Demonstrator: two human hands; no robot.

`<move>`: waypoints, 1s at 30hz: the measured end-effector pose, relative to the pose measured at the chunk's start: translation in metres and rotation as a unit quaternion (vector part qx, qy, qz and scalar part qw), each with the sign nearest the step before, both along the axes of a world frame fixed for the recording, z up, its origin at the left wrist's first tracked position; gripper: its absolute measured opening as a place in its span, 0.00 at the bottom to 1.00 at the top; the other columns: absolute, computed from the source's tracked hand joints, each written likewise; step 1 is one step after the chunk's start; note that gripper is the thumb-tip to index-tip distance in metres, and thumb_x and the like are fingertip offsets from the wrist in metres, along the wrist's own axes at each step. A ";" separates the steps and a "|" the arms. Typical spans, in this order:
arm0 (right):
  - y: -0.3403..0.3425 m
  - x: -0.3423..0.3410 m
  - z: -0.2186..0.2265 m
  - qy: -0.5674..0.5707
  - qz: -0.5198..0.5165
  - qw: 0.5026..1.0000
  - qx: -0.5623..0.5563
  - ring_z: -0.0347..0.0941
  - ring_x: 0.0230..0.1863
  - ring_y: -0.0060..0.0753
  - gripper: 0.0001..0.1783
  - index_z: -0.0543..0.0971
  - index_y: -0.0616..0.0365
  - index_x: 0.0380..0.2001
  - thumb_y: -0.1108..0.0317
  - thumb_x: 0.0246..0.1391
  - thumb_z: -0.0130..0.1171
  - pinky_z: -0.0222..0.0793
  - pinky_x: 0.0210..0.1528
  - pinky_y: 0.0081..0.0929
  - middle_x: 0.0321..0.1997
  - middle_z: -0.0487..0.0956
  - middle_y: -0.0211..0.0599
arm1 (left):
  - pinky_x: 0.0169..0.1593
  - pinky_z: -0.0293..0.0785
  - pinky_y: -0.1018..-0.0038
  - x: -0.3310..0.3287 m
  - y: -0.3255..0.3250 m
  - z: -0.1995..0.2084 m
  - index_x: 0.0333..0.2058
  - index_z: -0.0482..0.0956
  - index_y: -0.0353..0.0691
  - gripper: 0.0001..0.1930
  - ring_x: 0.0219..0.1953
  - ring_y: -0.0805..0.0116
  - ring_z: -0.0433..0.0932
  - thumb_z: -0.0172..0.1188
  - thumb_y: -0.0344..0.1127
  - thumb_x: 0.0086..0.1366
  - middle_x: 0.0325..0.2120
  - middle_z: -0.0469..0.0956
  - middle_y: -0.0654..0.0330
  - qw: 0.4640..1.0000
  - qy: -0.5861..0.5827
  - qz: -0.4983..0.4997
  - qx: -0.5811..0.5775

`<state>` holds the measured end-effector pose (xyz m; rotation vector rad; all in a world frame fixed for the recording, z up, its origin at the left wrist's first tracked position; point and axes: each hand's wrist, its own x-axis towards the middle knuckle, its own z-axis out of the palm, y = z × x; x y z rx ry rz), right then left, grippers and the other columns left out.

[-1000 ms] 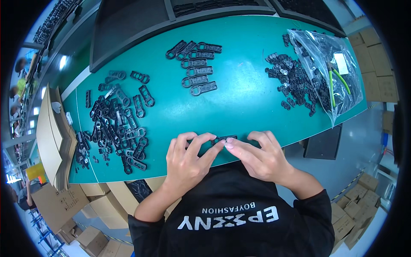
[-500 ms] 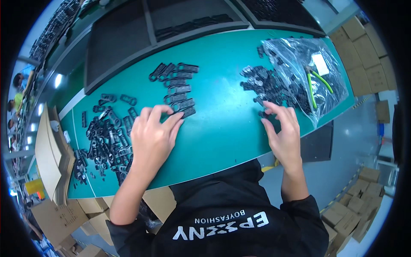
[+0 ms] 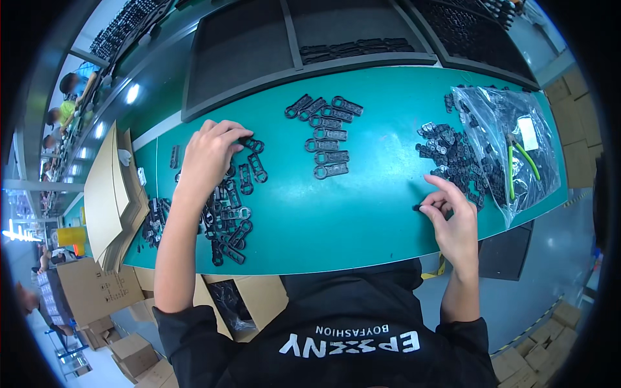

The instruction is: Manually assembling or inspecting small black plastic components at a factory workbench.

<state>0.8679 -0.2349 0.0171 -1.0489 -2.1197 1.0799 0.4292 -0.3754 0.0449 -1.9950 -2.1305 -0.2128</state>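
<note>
My left hand (image 3: 208, 155) reaches over a heap of flat black plastic parts (image 3: 223, 213) at the left of the green table (image 3: 362, 213); its fingertips close on one part at the heap's far edge. My right hand (image 3: 451, 213) rests near the table's front edge and pinches a small black piece (image 3: 419, 207) between thumb and fingers, beside a pile of small black pieces (image 3: 453, 152). A neat row of black parts (image 3: 326, 132) lies in the middle, away from both hands.
A clear plastic bag (image 3: 511, 145) with black pieces and a green-handled tool lies at the right. Dark trays (image 3: 310, 39) stand behind the table. Flat cardboard sheets (image 3: 113, 187) lean at the left, cardboard boxes (image 3: 90, 291) sit on the floor. Other people work far left.
Both hands have spread apart from the table's front middle. The left went out to the heap of parts at the left; the right drew back from the right pile with a small piece.
</note>
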 end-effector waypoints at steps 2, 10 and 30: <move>0.000 -0.005 0.002 -0.015 0.003 1.000 -0.006 0.67 0.28 0.17 0.35 0.82 0.56 0.64 0.88 0.52 0.72 0.68 0.34 0.22 0.33 0.82 0.27 | 0.48 0.81 0.58 -0.002 0.001 -0.001 0.47 0.91 0.49 0.15 0.45 0.57 0.82 0.70 0.25 0.63 0.44 0.85 0.63 1.000 -0.007 -0.013 -0.010; 0.003 -0.013 0.011 -0.057 0.011 0.998 -0.015 0.65 0.28 0.20 0.41 0.79 0.53 0.69 0.89 0.51 0.72 0.67 0.34 0.24 0.31 0.79 0.29 | 0.50 0.82 0.58 0.000 0.013 -0.010 0.48 0.90 0.51 0.12 0.47 0.56 0.82 0.69 0.30 0.68 0.44 0.86 0.62 0.997 -0.078 -0.003 -0.019; -0.028 -0.037 0.021 -0.019 0.108 0.994 -0.021 0.65 0.32 0.23 0.45 0.70 0.55 0.76 0.90 0.55 0.67 0.66 0.37 0.25 0.34 0.77 0.28 | 0.47 0.80 0.64 0.191 -0.051 -0.016 0.58 0.85 0.48 0.30 0.44 0.59 0.83 0.81 0.30 0.55 0.44 0.88 0.62 0.942 -0.332 -0.018 0.035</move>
